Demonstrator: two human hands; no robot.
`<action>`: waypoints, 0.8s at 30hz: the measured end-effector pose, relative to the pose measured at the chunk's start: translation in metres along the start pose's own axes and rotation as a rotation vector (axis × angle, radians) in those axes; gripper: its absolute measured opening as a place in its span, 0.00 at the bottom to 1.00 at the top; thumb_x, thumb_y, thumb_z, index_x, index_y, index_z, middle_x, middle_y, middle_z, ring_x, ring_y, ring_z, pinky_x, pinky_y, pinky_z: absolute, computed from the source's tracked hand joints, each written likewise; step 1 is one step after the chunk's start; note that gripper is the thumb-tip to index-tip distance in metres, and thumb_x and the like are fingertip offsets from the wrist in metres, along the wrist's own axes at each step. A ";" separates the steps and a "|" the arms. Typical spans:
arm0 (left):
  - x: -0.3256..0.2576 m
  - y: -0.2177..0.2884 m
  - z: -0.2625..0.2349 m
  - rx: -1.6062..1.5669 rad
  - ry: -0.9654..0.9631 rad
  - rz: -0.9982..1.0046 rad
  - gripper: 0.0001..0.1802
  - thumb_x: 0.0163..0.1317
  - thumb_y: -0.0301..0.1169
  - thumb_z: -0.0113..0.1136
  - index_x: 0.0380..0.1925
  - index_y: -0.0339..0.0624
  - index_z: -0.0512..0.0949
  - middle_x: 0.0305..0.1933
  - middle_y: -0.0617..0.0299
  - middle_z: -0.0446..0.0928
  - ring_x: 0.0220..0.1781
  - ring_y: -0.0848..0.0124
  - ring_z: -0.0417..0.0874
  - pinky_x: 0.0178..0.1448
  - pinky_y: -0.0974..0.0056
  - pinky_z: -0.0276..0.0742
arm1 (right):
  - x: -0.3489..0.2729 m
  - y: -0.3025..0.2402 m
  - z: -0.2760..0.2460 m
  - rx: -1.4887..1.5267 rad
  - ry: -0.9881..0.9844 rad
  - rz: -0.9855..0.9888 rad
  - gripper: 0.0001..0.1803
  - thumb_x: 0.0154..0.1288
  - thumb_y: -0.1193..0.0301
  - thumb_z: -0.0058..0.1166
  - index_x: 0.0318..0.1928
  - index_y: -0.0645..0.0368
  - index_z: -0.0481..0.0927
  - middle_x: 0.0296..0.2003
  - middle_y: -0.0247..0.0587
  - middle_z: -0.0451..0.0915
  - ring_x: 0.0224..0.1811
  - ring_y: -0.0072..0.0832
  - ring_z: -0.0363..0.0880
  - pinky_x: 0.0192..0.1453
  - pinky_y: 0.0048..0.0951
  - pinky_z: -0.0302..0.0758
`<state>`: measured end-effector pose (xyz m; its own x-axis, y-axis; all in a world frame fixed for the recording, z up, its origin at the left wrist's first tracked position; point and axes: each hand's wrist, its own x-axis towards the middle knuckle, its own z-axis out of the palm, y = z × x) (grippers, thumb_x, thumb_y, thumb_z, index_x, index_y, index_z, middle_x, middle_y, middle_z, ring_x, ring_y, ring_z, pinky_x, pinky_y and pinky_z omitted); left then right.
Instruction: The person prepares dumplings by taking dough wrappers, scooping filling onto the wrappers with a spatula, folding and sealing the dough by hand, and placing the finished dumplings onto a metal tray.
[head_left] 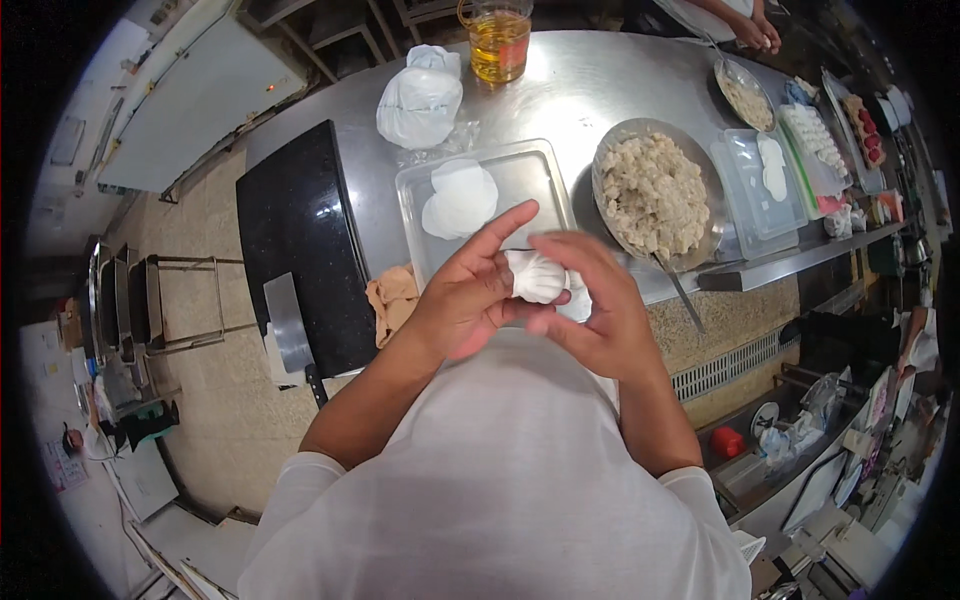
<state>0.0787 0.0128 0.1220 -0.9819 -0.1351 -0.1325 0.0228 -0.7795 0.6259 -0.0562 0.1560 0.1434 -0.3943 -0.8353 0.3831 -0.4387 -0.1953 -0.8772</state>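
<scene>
Between my hands, in front of my white shirt, is a small pleated white dough bun (538, 278). My left hand (470, 295) supports it from the left and below, its index finger stretched out and a fingertip showing under the bun. Curved around the bun's right side is my right hand (600, 305), thumb and fingers apart and partly smeared by motion. Just beyond, a shallow metal tray (530, 165) holds flat white dough rounds (460, 198). To its right, a metal bowl (718, 205) is heaped with pale chunky filling (652, 190), a utensil handle (685, 300) sticking out toward me.
At the left lies a black board (300, 230) with a cleaver (288, 325) at its near edge, beside a brown cloth (393, 300). Farther back are a white plastic bag (420, 100) and a jug of yellow oil (498, 45). Another person's hands (757, 32) show at far right.
</scene>
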 end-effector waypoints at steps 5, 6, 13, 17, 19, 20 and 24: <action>-0.001 -0.014 -0.019 0.284 0.110 0.126 0.31 0.72 0.24 0.47 0.75 0.43 0.58 0.50 0.59 0.73 0.44 0.72 0.79 0.53 0.64 0.80 | -0.009 0.013 0.002 -0.095 -0.009 0.035 0.28 0.52 0.79 0.69 0.56 0.59 0.81 0.52 0.49 0.82 0.53 0.44 0.83 0.54 0.36 0.80; -0.004 -0.015 -0.022 0.280 0.116 0.129 0.31 0.72 0.24 0.47 0.75 0.43 0.58 0.50 0.59 0.73 0.44 0.72 0.79 0.53 0.64 0.80 | -0.010 0.014 0.003 -0.104 -0.005 0.073 0.27 0.52 0.80 0.69 0.55 0.59 0.81 0.51 0.48 0.82 0.51 0.43 0.84 0.50 0.35 0.82; -0.014 -0.031 -0.038 0.522 0.128 0.014 0.31 0.71 0.23 0.48 0.74 0.46 0.62 0.39 0.67 0.71 0.38 0.78 0.73 0.48 0.68 0.75 | -0.022 0.028 0.015 -0.148 -0.147 0.119 0.22 0.52 0.83 0.70 0.49 0.61 0.84 0.49 0.48 0.83 0.45 0.36 0.85 0.39 0.28 0.84; -0.022 -0.038 -0.060 0.551 0.048 -0.074 0.33 0.72 0.25 0.48 0.77 0.44 0.57 0.43 0.63 0.76 0.43 0.76 0.77 0.52 0.67 0.77 | -0.026 0.035 0.018 -0.139 -0.261 0.234 0.20 0.53 0.84 0.68 0.48 0.62 0.83 0.48 0.48 0.83 0.44 0.35 0.85 0.40 0.29 0.83; -0.026 -0.029 -0.074 0.494 0.060 -0.185 0.34 0.73 0.26 0.48 0.78 0.46 0.55 0.48 0.61 0.78 0.47 0.74 0.78 0.55 0.65 0.76 | -0.028 0.046 0.018 -0.114 -0.303 0.287 0.20 0.53 0.84 0.67 0.49 0.62 0.83 0.48 0.49 0.83 0.43 0.35 0.85 0.40 0.29 0.83; -0.026 -0.022 -0.081 0.435 0.062 -0.297 0.34 0.73 0.28 0.47 0.78 0.47 0.53 0.53 0.59 0.79 0.51 0.72 0.79 0.58 0.64 0.76 | -0.029 0.057 0.017 -0.036 -0.305 0.413 0.21 0.53 0.84 0.67 0.49 0.62 0.83 0.48 0.49 0.83 0.40 0.35 0.84 0.40 0.28 0.82; -0.014 0.007 -0.132 0.721 0.453 -0.180 0.34 0.74 0.31 0.47 0.78 0.49 0.54 0.67 0.53 0.74 0.62 0.66 0.77 0.69 0.61 0.68 | -0.040 0.130 0.010 -0.399 -0.261 0.444 0.20 0.57 0.81 0.66 0.52 0.61 0.82 0.46 0.50 0.83 0.35 0.34 0.84 0.39 0.31 0.80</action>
<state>0.1173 -0.0714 0.0270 -0.7866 -0.3964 -0.4734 -0.4005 -0.2559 0.8798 -0.0899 0.1586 0.0112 -0.4201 -0.8997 -0.1185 -0.5649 0.3614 -0.7418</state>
